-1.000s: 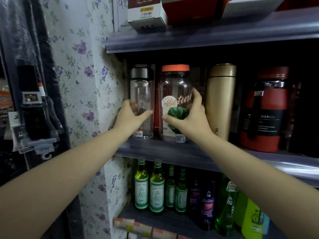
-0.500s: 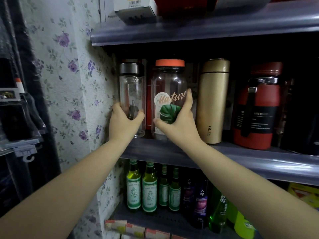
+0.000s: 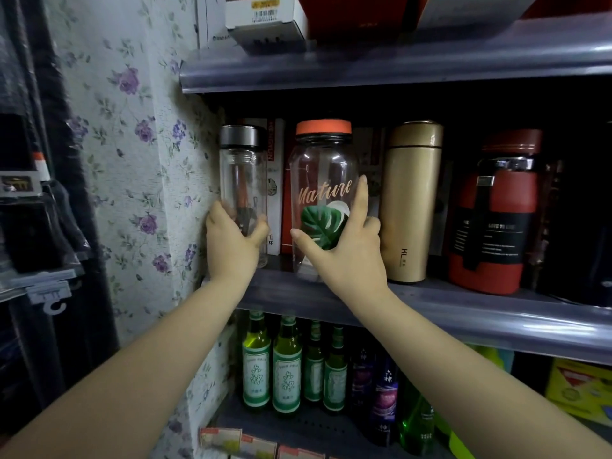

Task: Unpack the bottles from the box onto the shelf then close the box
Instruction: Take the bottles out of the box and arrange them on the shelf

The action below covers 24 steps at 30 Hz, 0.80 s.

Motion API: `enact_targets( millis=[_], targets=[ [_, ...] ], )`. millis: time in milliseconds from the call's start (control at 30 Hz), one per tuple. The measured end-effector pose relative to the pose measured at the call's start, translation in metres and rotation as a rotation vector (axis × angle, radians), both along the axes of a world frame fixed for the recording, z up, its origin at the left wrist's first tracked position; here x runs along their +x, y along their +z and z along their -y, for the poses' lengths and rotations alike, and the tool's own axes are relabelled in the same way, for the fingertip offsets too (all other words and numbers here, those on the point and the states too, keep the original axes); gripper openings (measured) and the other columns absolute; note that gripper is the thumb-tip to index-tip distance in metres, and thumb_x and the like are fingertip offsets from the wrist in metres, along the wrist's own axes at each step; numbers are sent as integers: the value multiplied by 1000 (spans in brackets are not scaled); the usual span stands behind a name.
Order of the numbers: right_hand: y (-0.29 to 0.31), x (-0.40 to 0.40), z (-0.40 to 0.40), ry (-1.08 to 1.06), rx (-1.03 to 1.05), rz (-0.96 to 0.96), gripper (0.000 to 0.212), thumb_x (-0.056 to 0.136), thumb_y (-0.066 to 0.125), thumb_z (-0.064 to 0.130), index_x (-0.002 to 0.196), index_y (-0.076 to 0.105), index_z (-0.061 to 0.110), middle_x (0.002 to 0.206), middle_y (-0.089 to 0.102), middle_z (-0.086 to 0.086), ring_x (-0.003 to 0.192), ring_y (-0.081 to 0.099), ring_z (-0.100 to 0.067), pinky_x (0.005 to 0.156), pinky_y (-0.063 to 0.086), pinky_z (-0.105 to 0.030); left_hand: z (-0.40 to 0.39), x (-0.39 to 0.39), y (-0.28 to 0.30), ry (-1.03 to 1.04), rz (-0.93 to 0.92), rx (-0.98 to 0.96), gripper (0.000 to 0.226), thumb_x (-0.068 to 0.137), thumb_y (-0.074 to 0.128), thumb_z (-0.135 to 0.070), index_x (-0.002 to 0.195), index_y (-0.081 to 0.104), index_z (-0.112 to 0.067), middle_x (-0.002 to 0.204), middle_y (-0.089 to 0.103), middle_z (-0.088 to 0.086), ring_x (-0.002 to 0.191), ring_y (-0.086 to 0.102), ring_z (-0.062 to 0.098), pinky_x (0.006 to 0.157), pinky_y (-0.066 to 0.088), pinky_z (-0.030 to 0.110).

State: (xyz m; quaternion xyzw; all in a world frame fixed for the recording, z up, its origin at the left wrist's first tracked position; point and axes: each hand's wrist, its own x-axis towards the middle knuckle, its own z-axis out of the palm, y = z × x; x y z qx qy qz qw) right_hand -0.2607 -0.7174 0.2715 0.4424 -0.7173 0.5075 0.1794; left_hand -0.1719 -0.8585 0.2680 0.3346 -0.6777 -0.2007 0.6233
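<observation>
Orange-lidded bottle [image 3: 323, 180] turned, "Nature" label now unobstructed.

Middle shelf [image 3: 463, 313]: two glass bottles [image 3: 243, 180], two flasks [image 3: 414, 200]; four green bottles [image 3: 256, 369] below.

Dim, soft light; deep shadow behind the shelf [image 3: 463, 313]; wide-angle bending and blur at edges.

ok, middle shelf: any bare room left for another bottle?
Little. Narrow gaps flank the orange-lid jar: one toward the clear bottle, with boxes behind it, one toward the gold flask, which the right hand partly fills. The left hand grips the clear bottle by the wall. Gold flask to red flask: slim gap.
</observation>
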Motion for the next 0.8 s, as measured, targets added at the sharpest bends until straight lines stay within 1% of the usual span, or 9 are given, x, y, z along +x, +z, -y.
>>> enact_targets(
  millis=[100,167,200,267,333,433,567,700,800],
  targets=[
    [0,-1,0,-14,-1,-2,116,72,61,70,147,-19,32,126,37,-15,107,50,-30,71,42,-31,0,0,0,-7,-18,9,73,82,65,-37,138,33,-3,133,48,14,117,51,25,88,41,27],
    [0,0,1,-5,6,7,116,74,61,68,148,-18,28,134,33,-17,110,52,-31,72,42,-30,-2,0,0,-28,-43,23,82,82,67,-35,144,24,-4,140,44,13,124,48,24,95,41,27],
    [0,0,1,6,10,13,116,75,62,66,148,-18,26,139,30,-17,112,53,-31,71,42,-29,-2,0,0,-29,-52,20,83,81,67,-34,144,22,-4,142,43,13,125,47,24,97,40,27],
    [1,0,1,38,4,30,117,76,65,61,149,-18,23,147,23,-14,119,51,-28,74,41,-26,-3,0,1,-11,-53,-3,83,81,68,-33,143,23,-2,143,39,15,128,44,26,97,37,24],
    [1,0,0,74,-2,53,119,75,70,55,148,-19,23,151,20,-12,126,46,-26,80,40,-26,-4,0,1,6,-38,-32,84,79,70,-32,142,23,-1,143,34,17,127,41,25,92,34,21],
    [1,-1,-2,84,14,44,121,73,73,50,148,-19,24,145,24,-11,126,43,-28,85,42,-31,-4,0,-1,20,-24,-64,83,78,71,-29,140,25,-1,141,32,19,124,41,26,90,32,19],
    [-1,2,-1,-5,23,-34,119,74,69,55,148,-18,24,138,29,-13,122,44,-29,83,48,-35,-2,-1,-2,41,-28,-95,80,77,71,-25,138,27,1,139,34,20,125,41,29,92,31,20],
    [2,5,0,-32,42,-38,119,73,70,55,148,-16,23,136,29,-14,118,47,-28,80,51,-35,0,-1,-3,55,-17,-119,79,76,71,-24,137,28,2,137,36,22,123,42,31,93,33,23],
    [3,6,-1,-50,78,-31,120,74,71,53,148,-18,20,138,28,-14,118,47,-28,76,49,-32,-2,-1,-2,67,-5,-113,79,76,70,-23,137,27,3,136,35,23,122,42,33,94,37,28]
  ],
)
